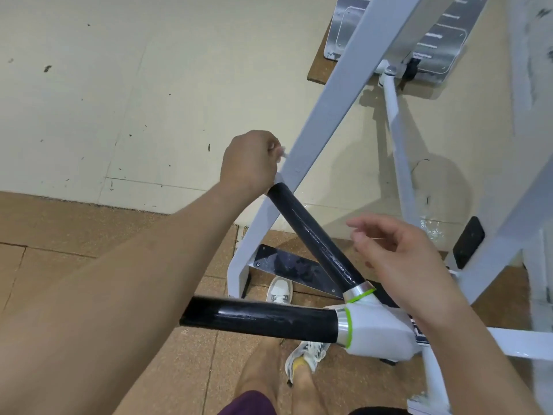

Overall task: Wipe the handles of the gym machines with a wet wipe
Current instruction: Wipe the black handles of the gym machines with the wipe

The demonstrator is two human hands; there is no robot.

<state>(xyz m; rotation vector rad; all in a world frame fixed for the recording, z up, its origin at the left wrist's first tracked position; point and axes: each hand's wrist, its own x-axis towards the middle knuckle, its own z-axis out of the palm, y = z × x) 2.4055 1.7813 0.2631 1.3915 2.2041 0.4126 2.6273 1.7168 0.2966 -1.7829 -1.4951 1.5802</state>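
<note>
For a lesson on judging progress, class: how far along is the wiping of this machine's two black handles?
Looks done: the angled handle looks wet-streaked along its length. In hand: the left hand grips the wet wipe at its far end; the right hand hovers open. Left: possibly the horizontal handle; its gloss doesn't settle whether it is wiped.

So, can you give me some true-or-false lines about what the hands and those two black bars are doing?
1. The left hand grips a white wipe at the far end of the angled handle. True.
2. The right hand is clamped round the near handle. False: it is open and holds nothing.
3. Both handles join a white hub with green rings. True.
4. The handle grips are red. False: they are glossy black.
</note>
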